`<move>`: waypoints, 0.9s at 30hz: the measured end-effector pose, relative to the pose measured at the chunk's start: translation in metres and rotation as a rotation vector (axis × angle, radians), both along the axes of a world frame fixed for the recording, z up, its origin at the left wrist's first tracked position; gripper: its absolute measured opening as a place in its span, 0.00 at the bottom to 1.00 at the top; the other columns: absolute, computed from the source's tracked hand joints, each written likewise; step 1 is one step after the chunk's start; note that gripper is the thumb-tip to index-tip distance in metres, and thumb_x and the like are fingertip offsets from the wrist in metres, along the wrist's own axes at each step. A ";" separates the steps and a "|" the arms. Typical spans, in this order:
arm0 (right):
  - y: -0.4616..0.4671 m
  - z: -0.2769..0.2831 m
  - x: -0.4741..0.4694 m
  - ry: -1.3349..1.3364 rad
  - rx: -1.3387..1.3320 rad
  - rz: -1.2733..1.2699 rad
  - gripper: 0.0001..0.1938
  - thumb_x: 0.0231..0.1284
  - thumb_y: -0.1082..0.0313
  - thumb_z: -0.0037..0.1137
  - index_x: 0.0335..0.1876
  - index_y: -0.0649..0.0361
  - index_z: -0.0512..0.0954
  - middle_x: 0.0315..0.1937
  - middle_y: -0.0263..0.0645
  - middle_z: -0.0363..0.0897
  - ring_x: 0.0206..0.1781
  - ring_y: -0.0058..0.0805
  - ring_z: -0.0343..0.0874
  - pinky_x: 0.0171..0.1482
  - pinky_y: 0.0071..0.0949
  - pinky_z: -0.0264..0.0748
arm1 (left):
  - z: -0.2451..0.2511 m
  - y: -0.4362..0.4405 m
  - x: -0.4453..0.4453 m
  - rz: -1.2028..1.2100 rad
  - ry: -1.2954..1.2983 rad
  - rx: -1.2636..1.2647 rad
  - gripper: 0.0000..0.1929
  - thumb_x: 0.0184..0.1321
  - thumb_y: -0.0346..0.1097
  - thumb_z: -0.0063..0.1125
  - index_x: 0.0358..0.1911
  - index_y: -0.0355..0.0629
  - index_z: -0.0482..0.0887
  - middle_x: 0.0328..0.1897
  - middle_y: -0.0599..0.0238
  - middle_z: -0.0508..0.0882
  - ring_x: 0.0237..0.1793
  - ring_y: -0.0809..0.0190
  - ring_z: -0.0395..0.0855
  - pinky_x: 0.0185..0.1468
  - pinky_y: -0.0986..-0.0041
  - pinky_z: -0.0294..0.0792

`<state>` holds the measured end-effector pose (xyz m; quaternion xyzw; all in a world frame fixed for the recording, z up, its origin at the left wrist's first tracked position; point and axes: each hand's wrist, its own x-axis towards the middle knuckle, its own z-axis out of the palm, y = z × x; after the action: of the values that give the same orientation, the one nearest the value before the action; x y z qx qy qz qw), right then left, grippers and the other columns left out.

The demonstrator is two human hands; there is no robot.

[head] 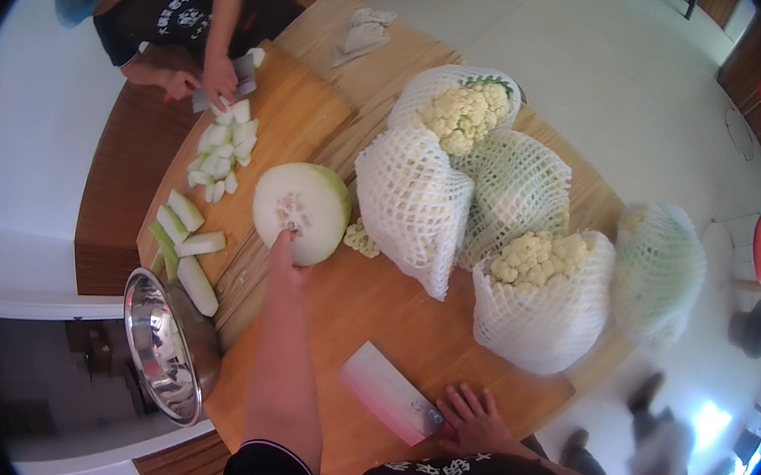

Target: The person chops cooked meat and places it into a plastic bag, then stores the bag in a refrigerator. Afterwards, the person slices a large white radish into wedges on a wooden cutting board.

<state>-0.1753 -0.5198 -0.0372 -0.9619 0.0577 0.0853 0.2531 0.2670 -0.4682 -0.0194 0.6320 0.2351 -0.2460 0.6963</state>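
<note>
My left hand [290, 255] reaches to a cut winter melon [327, 207], a digit in the seedy middle of its pale face. Other fingers are partly hidden at its lower edge. My right hand [476, 421] lies on the near wooden cutting board [315, 314], fingers spread, partly covering the handle of a cleaver [384, 389]. The wide blade lies flat, pointing up-left. Beyond the board's far side are cauliflowers in white foam nets, one with its head [464, 117] showing, another [543, 259] nearer me. A loose cauliflower floret [360, 239] sits beside the melon.
A steel bowl [160, 346] leans at the left. Melon strips [196, 283] and cut chunks [221, 152] cover part of another board [298, 98], where a co-worker [174, 10] cuts with a cleaver [244, 74]. A cloth [365, 35] and a blurred netted bundle [657, 276] are farther off.
</note>
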 end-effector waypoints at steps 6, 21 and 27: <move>-0.002 0.004 0.001 0.004 0.028 0.022 0.37 0.48 0.39 0.49 0.64 0.51 0.61 0.67 0.42 0.53 0.70 0.40 0.50 0.65 0.55 0.46 | 0.017 0.094 -0.028 0.068 -0.355 0.308 0.30 0.44 0.30 0.61 0.54 0.34 0.65 0.51 0.54 0.74 0.49 0.56 0.75 0.45 0.60 0.73; 0.008 0.003 0.002 0.118 -0.028 0.039 0.41 0.48 0.41 0.51 0.67 0.53 0.56 0.70 0.47 0.40 0.73 0.46 0.37 0.68 0.55 0.35 | 0.022 0.277 -0.308 0.249 -0.209 0.455 0.33 0.48 0.27 0.58 0.57 0.42 0.52 0.54 0.51 0.67 0.50 0.55 0.73 0.39 0.64 0.76; 0.028 0.000 -0.015 0.064 0.052 -0.225 0.33 0.44 0.53 0.61 0.56 0.59 0.65 0.58 0.52 0.60 0.62 0.50 0.57 0.61 0.48 0.54 | 0.033 0.316 -0.362 -0.025 -0.375 0.512 0.36 0.44 0.35 0.67 0.55 0.34 0.59 0.51 0.49 0.69 0.51 0.55 0.71 0.53 0.67 0.68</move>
<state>-0.1901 -0.4919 -0.0372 -0.9392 0.1710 0.0885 0.2842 -0.0950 -0.1526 0.0133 0.8240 0.1493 -0.0666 0.5425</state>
